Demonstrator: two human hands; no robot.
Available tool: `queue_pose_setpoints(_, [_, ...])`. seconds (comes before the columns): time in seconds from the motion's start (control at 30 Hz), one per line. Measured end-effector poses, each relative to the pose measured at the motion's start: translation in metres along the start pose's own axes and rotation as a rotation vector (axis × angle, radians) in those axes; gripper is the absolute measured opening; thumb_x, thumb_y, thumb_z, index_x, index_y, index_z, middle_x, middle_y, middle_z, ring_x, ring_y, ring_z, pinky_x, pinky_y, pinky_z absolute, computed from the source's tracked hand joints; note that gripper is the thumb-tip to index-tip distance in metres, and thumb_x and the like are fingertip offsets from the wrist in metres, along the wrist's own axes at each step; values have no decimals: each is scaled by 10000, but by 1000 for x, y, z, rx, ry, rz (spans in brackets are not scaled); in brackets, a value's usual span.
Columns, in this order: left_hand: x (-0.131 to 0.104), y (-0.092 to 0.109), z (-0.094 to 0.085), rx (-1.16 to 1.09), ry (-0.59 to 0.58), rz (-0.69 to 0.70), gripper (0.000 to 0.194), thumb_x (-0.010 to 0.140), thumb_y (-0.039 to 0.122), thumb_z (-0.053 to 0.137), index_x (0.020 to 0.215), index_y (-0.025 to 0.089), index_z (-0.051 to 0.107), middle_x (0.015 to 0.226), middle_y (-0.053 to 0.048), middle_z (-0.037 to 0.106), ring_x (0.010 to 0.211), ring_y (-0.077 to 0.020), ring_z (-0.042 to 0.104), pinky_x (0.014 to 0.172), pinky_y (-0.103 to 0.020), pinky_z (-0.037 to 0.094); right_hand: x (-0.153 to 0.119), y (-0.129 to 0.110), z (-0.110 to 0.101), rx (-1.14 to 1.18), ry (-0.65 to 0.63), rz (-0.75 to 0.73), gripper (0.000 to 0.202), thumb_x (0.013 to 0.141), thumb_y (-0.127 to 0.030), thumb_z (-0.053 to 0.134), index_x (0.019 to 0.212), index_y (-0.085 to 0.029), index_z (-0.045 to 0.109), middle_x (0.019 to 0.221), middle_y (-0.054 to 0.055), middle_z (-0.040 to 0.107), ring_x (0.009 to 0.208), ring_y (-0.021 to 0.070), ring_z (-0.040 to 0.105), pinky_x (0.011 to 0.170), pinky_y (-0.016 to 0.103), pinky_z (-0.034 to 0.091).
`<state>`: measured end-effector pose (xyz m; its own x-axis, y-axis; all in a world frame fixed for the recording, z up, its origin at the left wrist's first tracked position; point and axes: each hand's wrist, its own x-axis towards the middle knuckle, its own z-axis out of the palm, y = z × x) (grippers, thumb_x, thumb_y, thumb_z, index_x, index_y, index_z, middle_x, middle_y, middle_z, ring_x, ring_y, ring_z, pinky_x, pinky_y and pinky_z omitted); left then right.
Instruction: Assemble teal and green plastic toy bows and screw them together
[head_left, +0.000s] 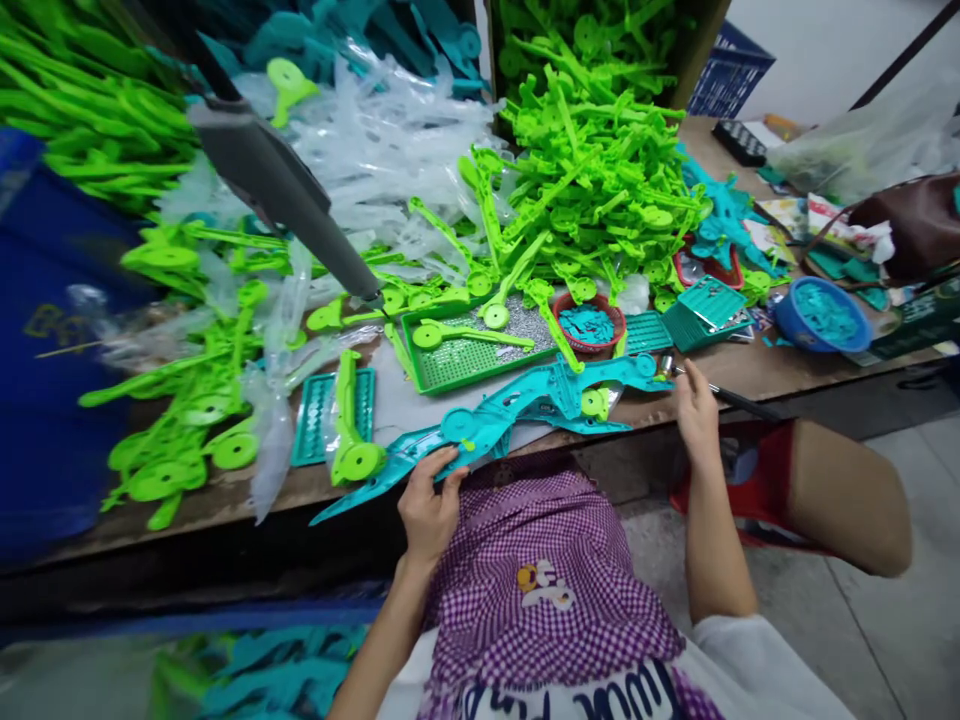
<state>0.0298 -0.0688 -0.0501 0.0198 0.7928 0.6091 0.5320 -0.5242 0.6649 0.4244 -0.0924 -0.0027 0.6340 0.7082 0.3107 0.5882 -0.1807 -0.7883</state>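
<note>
A long teal plastic part (487,415), molded with ribs and round bosses, lies slanted along the table's front edge, its pointed left end jutting over it. My left hand (433,505) is closed on its lower edge, thumb and fingers near a round boss. Beside the part's right end is my right hand (699,410), fingers stretched out and partly turned away; I cannot make out whether it touches the part. Close to those fingers is a small metal piece (667,362). A dark-handled tool (746,403) with a thin metal shaft lies behind that hand.
A grey powered screwdriver (281,185) hangs over the table. Lime-green plastic arms (592,190) are heaped behind a green tray (457,375) of small metal pieces. A red basket (621,335) and a blue bowl (787,330) hold teal pieces. A stool (847,495) stands at right.
</note>
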Motion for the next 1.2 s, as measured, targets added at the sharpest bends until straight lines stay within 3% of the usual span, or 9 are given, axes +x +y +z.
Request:
queue_pose_setpoints(0.1, [4, 4, -1, -50, -12, 29, 151, 905, 309, 636, 1002, 196, 658, 920, -47, 745, 878, -186, 720, 810, -315, 575, 9, 3, 0, 188, -110, 123, 633, 887, -677, 418, 1249, -197, 615, 1161, 127, 709, 1040, 252, 682, 927, 448, 537])
queue_pose_setpoints(0.2, [9, 7, -3, -64, -41, 13, 172, 911, 343, 627, 982, 190, 660, 904, -46, 745, 862, -185, 725, 792, -310, 581, 14, -1, -4, 120, -163, 144, 680, 845, -725, 437, 1141, -161, 676, 1102, 149, 729, 1013, 286, 685, 903, 469, 537])
queue_pose_setpoints(0.4, [14, 13, -22, -92, -77, -97, 261, 919, 426, 597, 966, 181, 671, 898, -56, 742, 823, -186, 724, 769, -319, 592, -6, -36, -39, -160, -214, -156, 558, 919, -624, 408, 1147, -200, 691, 1241, 134, 678, 1188, 283, 601, 1069, 490, 422])
queue_pose_setpoints(0.53, [16, 12, -42, -109, -12, -148, 275, 887, 455, 635, 928, 185, 669, 888, -52, 732, 848, -187, 715, 758, -317, 595, -16, -56, -54, -180, -238, -103, 534, 905, -580, 490, 1266, -212, 632, 1256, 121, 664, 1146, 276, 615, 1014, 459, 472])
queue_pose_setpoints(0.7, [44, -12, -73, -59, -28, -176, 279, 824, 466, 683, 892, 196, 656, 872, -42, 722, 848, -190, 705, 820, -339, 582, -5, -68, -36, 51, -499, 48, 639, 762, -590, 687, 1288, -236, 608, 1017, 70, 712, 845, 219, 658, 725, 338, 552])
queue_pose_setpoints(0.87, [84, -42, -99, 47, -213, -187, 294, 767, 433, 667, 965, 216, 651, 914, -43, 710, 875, -221, 684, 841, -358, 570, 0, -85, -15, 174, -580, -60, 446, 720, -581, 731, 1031, -262, 696, 1015, 47, 691, 864, 201, 631, 728, 311, 529])
queue_pose_setpoints(0.97, [102, -52, -105, 80, -294, -155, 234, 766, 406, 634, 909, 221, 650, 911, -45, 703, 884, -232, 670, 845, -359, 557, 0, -88, -6, 229, -567, -68, 415, 692, -610, 744, 865, -236, 689, 860, 27, 679, 771, 180, 613, 675, 286, 510])
queue_pose_setpoints(1.07, [114, -55, -108, 77, -328, -147, 223, 758, 381, 618, 904, 214, 641, 915, -46, 693, 869, -230, 657, 827, -355, 551, 0, -89, -4, 256, -604, -18, 439, 672, -622, 759, 863, -232, 696, 767, 8, 662, 643, 147, 575, 572, 255, 473])
queue_pose_setpoints(1.2, [119, -54, -105, 60, -296, -144, 196, 758, 365, 606, 872, 207, 621, 854, -32, 670, 805, -202, 634, 779, -329, 545, 1, -87, -9, 259, -756, -84, 455, 672, -637, 751, 880, -233, 731, 844, 38, 713, 750, 195, 647, 652, 287, 525])
